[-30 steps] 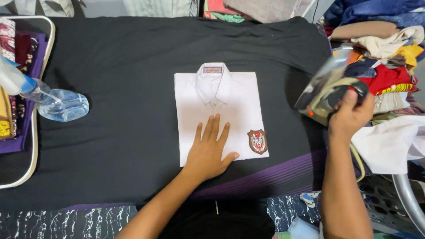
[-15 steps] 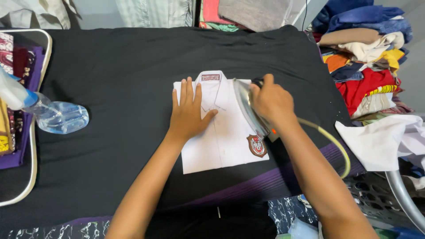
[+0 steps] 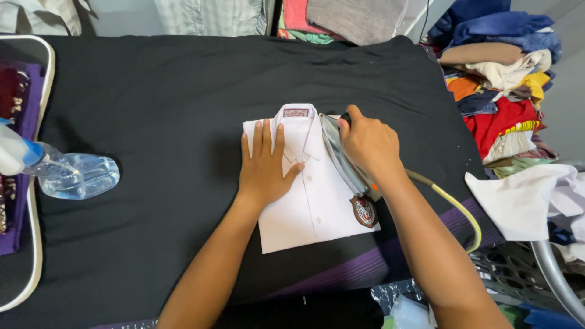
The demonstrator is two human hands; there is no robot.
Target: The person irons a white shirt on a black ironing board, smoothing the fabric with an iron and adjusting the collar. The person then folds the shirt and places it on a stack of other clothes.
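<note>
A black cloth [image 3: 183, 109] covers the whole work surface, spread flat from edge to edge. Past its right edge stands a pile of folded clothes [image 3: 506, 79] in blue, tan, yellow and red, with a loose white garment [image 3: 524, 201] lying below it. More clothes [image 3: 341, 15] lie along the far edge.

Near the middle of the cloth lies a folded white shirt [image 3: 311, 207], collar away from the person, with a red and black badge [image 3: 364, 211] on its right half. The left hand [image 3: 265, 170] rests flat on the left half of the shirt — fingers spread and straight, palm down, holding nothing, only pressing the fabric. The right hand [image 3: 368, 143] is closed around the handle of an iron [image 3: 342, 159], which sits on the right half of the shirt, just beside the collar and above the badge. The iron is tilted so that its shiny metal sole faces the left hand. A yellowish cord [image 3: 457, 213] runs from the iron off toward the right edge.

At the left side of the cloth, well apart from the shirt, lies a clear plastic spray bottle [image 3: 73, 175] on its side.
</note>
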